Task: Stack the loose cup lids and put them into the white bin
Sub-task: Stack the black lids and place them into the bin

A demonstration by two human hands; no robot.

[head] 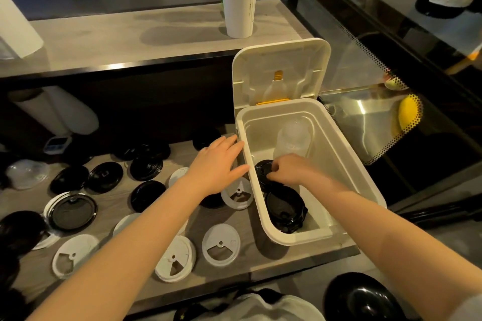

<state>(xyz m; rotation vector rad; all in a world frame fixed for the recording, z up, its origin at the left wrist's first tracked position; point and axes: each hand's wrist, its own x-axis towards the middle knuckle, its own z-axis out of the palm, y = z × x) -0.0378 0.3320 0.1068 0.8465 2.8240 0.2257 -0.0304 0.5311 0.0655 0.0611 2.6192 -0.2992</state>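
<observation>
Right hand (287, 168) gripping black lids (263, 173)

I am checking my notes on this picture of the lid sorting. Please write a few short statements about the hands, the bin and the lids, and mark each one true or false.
1. The white bin has its hinged cover closed. False: the cover stands open.
2. The right hand is inside the bin, at a stack of black lids. True.
3. The left hand holds a white lid. False: it is open, resting at the bin's left rim.
4. White lids lie loose on the counter left of the bin. True.
5. The bin holds only white lids. False: black lids and clear domed ones are inside.
</observation>
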